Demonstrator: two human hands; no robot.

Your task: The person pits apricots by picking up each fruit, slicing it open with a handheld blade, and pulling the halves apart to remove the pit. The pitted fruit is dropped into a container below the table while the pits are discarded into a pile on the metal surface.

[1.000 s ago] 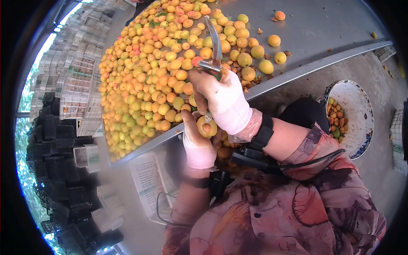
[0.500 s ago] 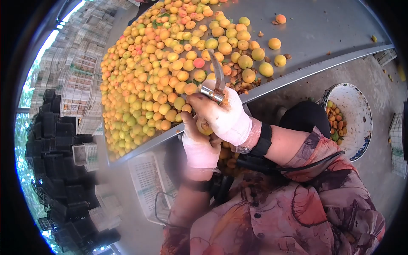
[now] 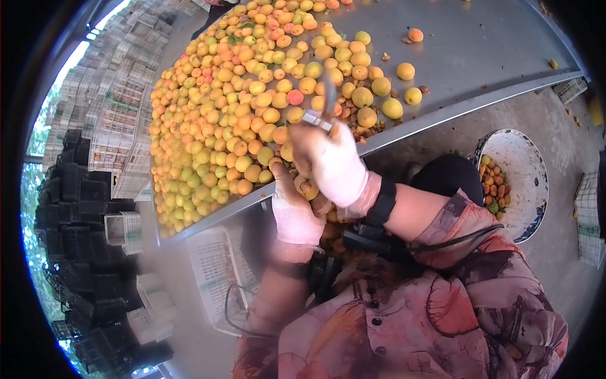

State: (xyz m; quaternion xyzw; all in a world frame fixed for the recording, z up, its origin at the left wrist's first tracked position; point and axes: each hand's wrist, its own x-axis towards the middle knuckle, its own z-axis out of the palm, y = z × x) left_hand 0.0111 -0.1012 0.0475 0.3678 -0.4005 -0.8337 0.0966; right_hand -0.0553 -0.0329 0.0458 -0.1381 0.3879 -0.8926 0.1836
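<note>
My right hand point(image 3: 338, 164), in a stained white glove, is closed around a curved knife point(image 3: 317, 119). Its metal collar shows above the fist, and the hooked blade points up, blurred by motion. Just below and to the left, my gloved left hand point(image 3: 295, 215) grips a yellow apricot point(image 3: 307, 189), partly hidden by the fingers. Both hands are close together at the near edge of a metal table point(image 3: 454, 57). A large heap of yellow and orange apricots point(image 3: 221, 126) covers its left part. Small brown pieces lie near the edge beside the knife.
At the right on the floor, a white basin point(image 3: 527, 183) holds orange fruit pieces. A white crate point(image 3: 214, 271) stands under the table's left end. Black crates point(image 3: 88, 252) and tall stacks of pale crates point(image 3: 120, 126) line the left side. Another pale crate point(image 3: 590, 218) is at the far right.
My right hand and the knife have shifted slightly, and the blade is now more upright and blurred. My left hand keeps hold of the apricot. The whole view has moved a little.
</note>
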